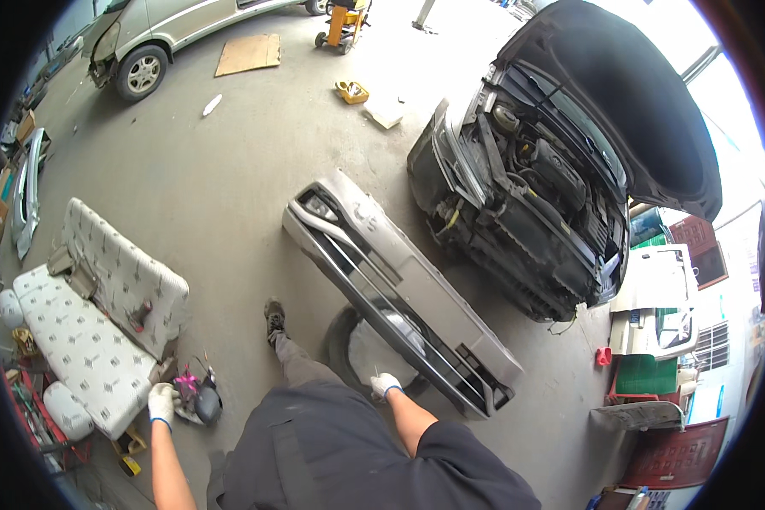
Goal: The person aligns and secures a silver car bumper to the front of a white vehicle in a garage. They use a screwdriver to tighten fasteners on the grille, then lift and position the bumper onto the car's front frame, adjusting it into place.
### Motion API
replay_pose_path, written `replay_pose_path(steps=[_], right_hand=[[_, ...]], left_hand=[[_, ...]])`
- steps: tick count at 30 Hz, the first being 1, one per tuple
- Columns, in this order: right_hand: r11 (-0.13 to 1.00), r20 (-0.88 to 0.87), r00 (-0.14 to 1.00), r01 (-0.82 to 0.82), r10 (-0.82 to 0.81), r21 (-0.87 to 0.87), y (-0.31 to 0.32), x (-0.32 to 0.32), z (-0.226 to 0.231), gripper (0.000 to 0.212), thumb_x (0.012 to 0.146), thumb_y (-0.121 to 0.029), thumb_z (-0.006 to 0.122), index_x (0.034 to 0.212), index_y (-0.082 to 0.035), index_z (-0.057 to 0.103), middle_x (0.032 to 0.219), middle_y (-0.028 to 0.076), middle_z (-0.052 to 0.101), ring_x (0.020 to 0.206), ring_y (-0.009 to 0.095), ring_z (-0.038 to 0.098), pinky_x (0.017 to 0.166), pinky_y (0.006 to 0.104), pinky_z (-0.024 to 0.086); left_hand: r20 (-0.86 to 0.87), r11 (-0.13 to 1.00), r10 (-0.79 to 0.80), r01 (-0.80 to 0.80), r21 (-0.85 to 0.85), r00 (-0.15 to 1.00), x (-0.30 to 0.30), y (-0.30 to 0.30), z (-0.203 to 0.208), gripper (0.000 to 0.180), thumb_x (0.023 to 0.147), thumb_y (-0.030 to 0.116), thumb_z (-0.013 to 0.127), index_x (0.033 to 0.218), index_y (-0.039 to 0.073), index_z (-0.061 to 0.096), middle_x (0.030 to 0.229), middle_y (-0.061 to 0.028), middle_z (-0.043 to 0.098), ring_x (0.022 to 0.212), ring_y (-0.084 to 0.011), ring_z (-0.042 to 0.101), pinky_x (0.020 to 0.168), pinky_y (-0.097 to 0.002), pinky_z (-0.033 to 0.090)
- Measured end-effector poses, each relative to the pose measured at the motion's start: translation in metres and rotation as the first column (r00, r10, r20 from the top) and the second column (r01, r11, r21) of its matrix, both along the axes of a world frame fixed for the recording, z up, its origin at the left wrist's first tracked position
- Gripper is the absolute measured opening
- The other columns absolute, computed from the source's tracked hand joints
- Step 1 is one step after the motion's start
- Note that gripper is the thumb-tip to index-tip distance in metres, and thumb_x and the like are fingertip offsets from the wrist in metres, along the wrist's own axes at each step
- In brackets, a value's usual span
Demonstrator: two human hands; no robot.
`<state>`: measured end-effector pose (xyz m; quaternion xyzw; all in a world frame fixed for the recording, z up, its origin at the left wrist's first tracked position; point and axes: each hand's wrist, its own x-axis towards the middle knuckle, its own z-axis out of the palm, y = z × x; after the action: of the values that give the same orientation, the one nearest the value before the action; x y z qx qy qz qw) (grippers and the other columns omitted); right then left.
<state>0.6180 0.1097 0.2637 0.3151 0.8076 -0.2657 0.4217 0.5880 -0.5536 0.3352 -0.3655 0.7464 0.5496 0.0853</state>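
My left hand (pixel 163 403), in a white glove with a blue cuff, hangs beside the corner of a patterned bench seat (pixel 85 327). Its fingers are curled, and anything inside them is hidden. Close by lies a dark rounded part (pixel 202 403) with pink pieces and wires. My right hand (pixel 384 387), gloved the same way, is closed on a thin, light rod whose kind I cannot make out. Ahead of it, a silver car bumper (pixel 412 285) with a black grille rests across a tire (pixel 342 340) that has a pale round cover or disc inside it.
A dark car (pixel 527 195) stands at the right, hood raised and front end stripped. A silver van (pixel 170 34) is parked far left. Cardboard (pixel 248 54) and a yellow tray (pixel 352 92) lie on the floor. Car panels (pixel 654 297) lean along the right wall.
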Motion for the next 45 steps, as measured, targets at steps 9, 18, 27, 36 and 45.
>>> replay_pose_path(steps=[9, 18, 27, 36, 45], right_hand=[[0.949, -0.241, 0.919, -0.31, 0.313, 0.052, -0.098, -0.351, -0.034, 0.042, 0.089, -0.036, 0.057, 0.107, -0.002, 0.076, 0.113, 0.029, 0.07, 0.107, 0.042, 0.07, 0.093, 0.0479, 0.055], [0.937, -0.658, 0.747, -0.289, 0.094, -0.195, -0.223, -0.608, 0.105, 0.036, 0.093, -0.035, 0.054, 0.105, -0.003, 0.067, 0.104, 0.028, 0.071, 0.102, 0.044, 0.068, 0.089, 0.0494, 0.053], [0.986, 0.072, 0.985, 0.154, -0.158, 0.067, -0.208, -0.535, -0.026, 0.041, 0.086, -0.026, 0.061, 0.121, -0.009, 0.076, 0.125, 0.021, 0.07, 0.117, 0.037, 0.068, 0.096, 0.0448, 0.054], [0.868, 0.061, 0.872, 0.49, -0.486, -0.085, -0.284, -0.592, 0.008, 0.039, 0.082, -0.026, 0.06, 0.107, -0.001, 0.077, 0.099, 0.025, 0.075, 0.093, 0.038, 0.074, 0.085, 0.0461, 0.057], [0.912, -0.073, 0.916, 0.381, -0.395, -0.152, -0.226, -0.771, -0.027, 0.027, 0.083, -0.027, 0.066, 0.086, -0.004, 0.08, 0.093, 0.019, 0.077, 0.09, 0.032, 0.075, 0.085, 0.0439, 0.057]], left_hand=[[0.446, 0.829, -0.511, 0.559, 0.028, 0.735, -0.121, -0.026, -0.031, 0.023, 0.086, 0.015, 0.059, 0.101, 0.001, 0.07, 0.078, -0.0139, 0.071, 0.058, -0.0233, 0.065, 0.052, -0.0387, 0.053], [0.525, 0.914, -0.378, 0.399, 0.078, 0.763, -0.301, -0.093, -0.063, 0.024, 0.09, 0.015, 0.059, 0.106, 0.0, 0.068, 0.078, -0.0147, 0.071, 0.058, -0.0247, 0.067, 0.051, -0.0394, 0.054], [0.416, 0.865, -0.49, 0.488, 0.119, 0.766, -0.662, -0.166, -0.068, 0.024, 0.094, 0.015, 0.059, 0.11, -0.001, 0.066, 0.078, -0.0155, 0.071, 0.059, -0.0261, 0.068, 0.05, -0.0402, 0.056], [0.345, 0.726, -0.63, 0.686, -0.058, 0.696, -0.986, -0.18, -0.037, 0.022, 0.093, 0.018, 0.054, 0.111, 0.008, 0.063, 0.08, -0.0072, 0.066, 0.056, -0.0165, 0.06, 0.047, -0.0336, 0.043], [0.28, 0.576, -0.795, 0.815, 0.066, 0.539, -1.109, -0.001, -0.012, 0.027, 0.094, 0.016, 0.056, 0.115, 0.003, 0.066, 0.087, -0.0095, 0.072, 0.064, -0.0173, 0.067, 0.054, -0.033, 0.049]])
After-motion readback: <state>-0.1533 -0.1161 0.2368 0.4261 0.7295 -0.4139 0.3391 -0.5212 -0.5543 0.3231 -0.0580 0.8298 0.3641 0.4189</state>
